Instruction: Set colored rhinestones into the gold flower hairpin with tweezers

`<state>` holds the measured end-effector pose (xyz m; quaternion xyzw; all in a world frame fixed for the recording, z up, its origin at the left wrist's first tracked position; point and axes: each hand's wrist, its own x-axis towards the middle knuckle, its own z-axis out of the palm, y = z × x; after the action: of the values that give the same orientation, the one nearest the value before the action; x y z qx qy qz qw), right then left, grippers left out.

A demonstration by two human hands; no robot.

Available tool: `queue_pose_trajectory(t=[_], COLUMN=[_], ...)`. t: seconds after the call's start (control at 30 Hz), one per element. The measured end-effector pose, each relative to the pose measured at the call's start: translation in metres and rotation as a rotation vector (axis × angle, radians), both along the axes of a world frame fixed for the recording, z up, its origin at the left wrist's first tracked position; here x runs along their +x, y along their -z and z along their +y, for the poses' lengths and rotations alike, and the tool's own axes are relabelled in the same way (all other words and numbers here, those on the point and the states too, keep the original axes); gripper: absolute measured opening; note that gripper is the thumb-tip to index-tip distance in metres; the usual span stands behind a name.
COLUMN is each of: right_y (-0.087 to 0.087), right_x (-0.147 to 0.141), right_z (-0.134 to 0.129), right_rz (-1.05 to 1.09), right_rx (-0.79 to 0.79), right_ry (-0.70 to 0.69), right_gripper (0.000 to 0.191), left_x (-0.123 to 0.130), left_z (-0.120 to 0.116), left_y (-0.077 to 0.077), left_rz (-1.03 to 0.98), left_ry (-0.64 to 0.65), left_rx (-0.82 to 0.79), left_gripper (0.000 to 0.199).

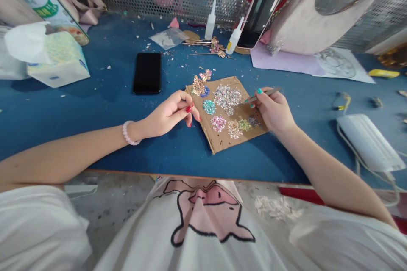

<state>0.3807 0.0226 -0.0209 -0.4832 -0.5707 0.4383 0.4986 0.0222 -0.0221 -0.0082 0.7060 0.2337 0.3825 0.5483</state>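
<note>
A pair of metal tweezers (274, 91) is in my right hand (276, 108), its tip over the right side of a brown cardboard sheet (211, 135). Small rhinestones lie there in separate piles: a large silvery pile (227, 97), a turquoise pile (209, 106), a pink pile (218, 123) and a peach pile (234, 129), among others. My left hand (176, 112) is pinched closed at the sheet's left edge; what its fingertips hold, if anything, I cannot make out. Just above them is a gold butterfly ornament (199, 86), at the sheet's upper left corner.
Behind the cardboard lie gold hairpins (203, 43), a clear plastic bag (169, 38) and two glue bottles (210, 21). A black phone (147, 73) rests left, and another phone (260, 17) leans upright behind. A tissue box (62, 59) and white power bank (370, 142) flank the blue table.
</note>
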Motion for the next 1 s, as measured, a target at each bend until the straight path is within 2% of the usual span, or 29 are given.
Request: queue_pose_trajectory(t=[0.4, 0.67, 0.9, 1.0], right_y=[0.002, 0.003, -0.006, -0.016], right_x=[0.0, 0.005, -0.006, -0.015], right_z=[0.0, 0.001, -0.013, -0.029], right_rz=[-0.019, -0.069, -0.123, -0.263], right_rx=[-0.008, -0.013, 0.074, 0.113], right_ry=[0.008, -0.013, 0.035, -0.041], right_gripper=[0.055, 0.053, 0.059, 0.052], left_x=[0.001, 0.003, 0.0, -0.002], left_z=[-0.001, -0.001, -0.002, -0.004], left_y=[-0.004, -0.007, -0.01, -0.013], left_rz=[-0.011, -0.008, -0.021, 0.044], left_ry=[0.008, -0.037, 0.034, 0.098], left_rx=[-0.011, -0.063, -0.309, -0.428], left_gripper=[0.028, 0.03, 0.032, 0.035])
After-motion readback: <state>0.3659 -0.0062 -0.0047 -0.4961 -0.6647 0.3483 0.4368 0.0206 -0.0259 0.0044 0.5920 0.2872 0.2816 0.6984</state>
